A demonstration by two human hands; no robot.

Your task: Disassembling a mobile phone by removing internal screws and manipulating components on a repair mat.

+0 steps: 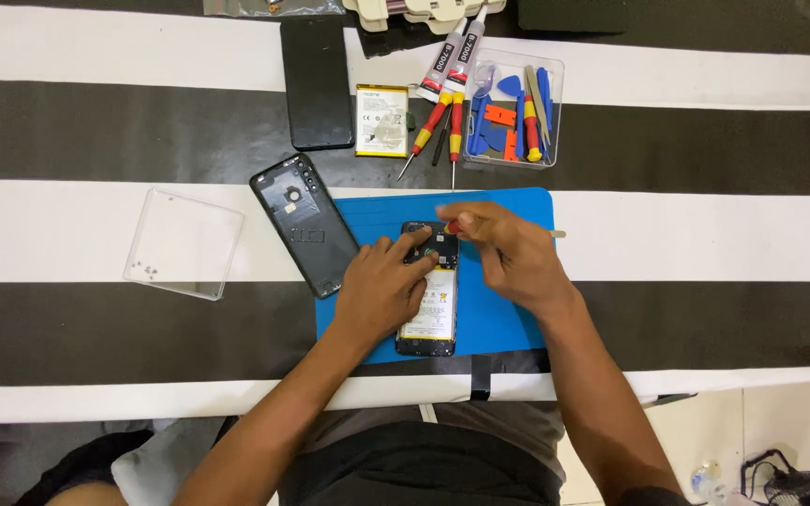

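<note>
Both forearms reach up from the bottom edge over a blue mat [517, 319] on the black-and-white striped table [705, 234]. On the mat lies an opened phone [431, 305], back off, battery showing. Resting on its left side, the left hand [382, 286] presses it down with fingers spread. Just beside it, the right hand [508, 253] is closed around a red-and-yellow screwdriver [453, 227] over the phone's top end. Left of the mat lies the removed back cover [304, 223].

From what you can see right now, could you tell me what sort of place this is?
Probably a small phone-repair bench. An opened phone lies on a blue work mat, its back cover beside it, and a clear box of small tools stands behind.
</note>
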